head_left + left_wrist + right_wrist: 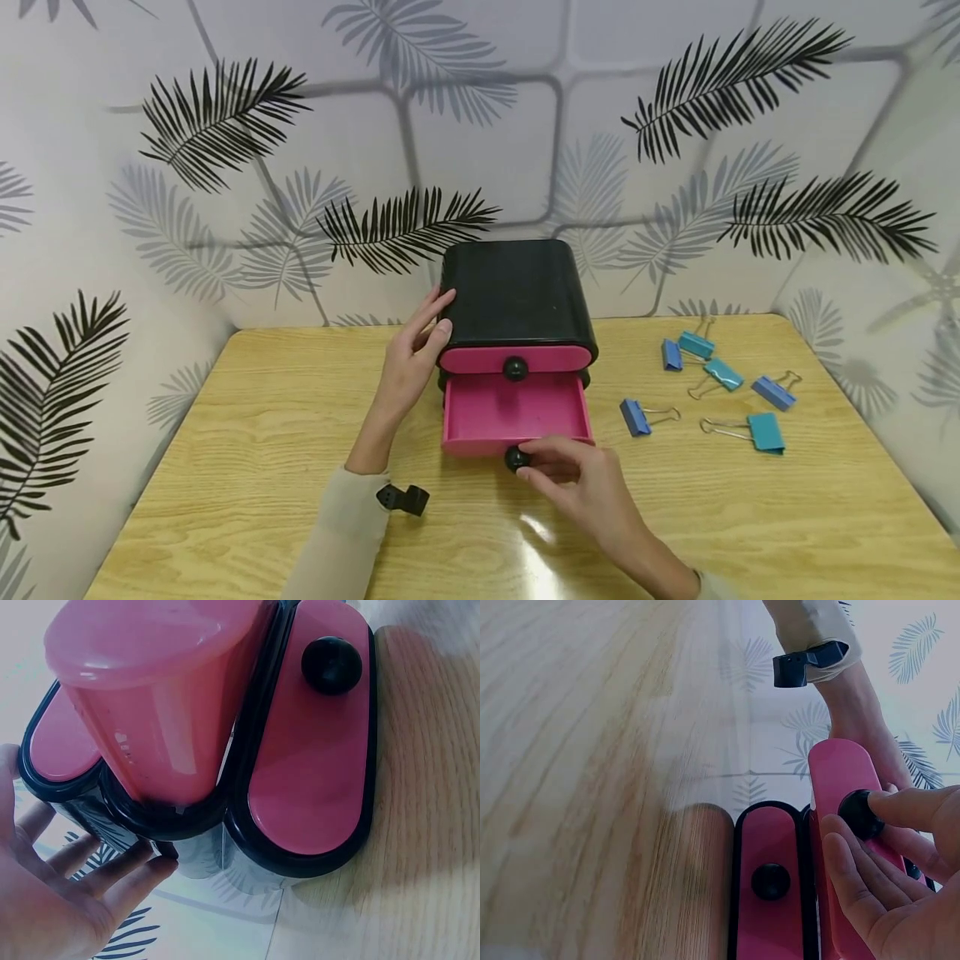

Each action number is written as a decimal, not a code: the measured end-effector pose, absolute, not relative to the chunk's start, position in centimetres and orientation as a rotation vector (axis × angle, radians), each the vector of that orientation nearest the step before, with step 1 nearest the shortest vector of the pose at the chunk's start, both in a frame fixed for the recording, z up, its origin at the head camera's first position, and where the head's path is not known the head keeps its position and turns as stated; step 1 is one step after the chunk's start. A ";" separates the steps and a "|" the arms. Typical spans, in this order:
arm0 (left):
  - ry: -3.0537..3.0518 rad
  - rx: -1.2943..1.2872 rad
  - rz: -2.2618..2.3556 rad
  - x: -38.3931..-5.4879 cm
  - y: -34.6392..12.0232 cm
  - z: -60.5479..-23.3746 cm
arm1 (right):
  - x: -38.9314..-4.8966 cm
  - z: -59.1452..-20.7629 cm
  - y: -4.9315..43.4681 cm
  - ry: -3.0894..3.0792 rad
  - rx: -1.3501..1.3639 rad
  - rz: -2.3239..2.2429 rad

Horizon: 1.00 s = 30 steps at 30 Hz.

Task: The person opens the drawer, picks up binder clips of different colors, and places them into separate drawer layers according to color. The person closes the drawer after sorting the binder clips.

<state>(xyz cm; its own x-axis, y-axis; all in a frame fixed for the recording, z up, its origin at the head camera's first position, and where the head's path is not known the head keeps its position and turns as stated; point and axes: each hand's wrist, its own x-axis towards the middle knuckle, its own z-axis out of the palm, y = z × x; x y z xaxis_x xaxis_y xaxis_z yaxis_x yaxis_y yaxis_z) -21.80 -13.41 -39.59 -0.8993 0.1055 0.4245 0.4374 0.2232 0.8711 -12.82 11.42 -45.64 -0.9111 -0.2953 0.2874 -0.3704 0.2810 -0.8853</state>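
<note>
The middle drawer [517, 408] stands pulled out of a black cabinet [513, 292] on the counter [300, 433]. State of the hands: the right hand [588, 490] is closed in a pinch, thumb and fingers about the drawer's round knob [514, 459]; the left hand [408, 358] is spread, fingers extended against the cabinet's side, gripping nothing.

Handling, as judged: the drawer appears light, stiff plastic, unlikely to break; its smooth walls may prove slippery, so the knob is the proper hold. The cabinet also looks light and may slide unless braced at its side.

Materials: glossy pink drawer with rounded ends; shiny black shell, corners rounded; wood-grained counter. Blue and teal binder clips [767, 433] with wire handles lie to the right.
</note>
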 end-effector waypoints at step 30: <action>-2.217 -0.506 -1.719 -21.9 -13.5 -39.7 | -10.2 -47.8 11.5 -2.370 0.781 1.685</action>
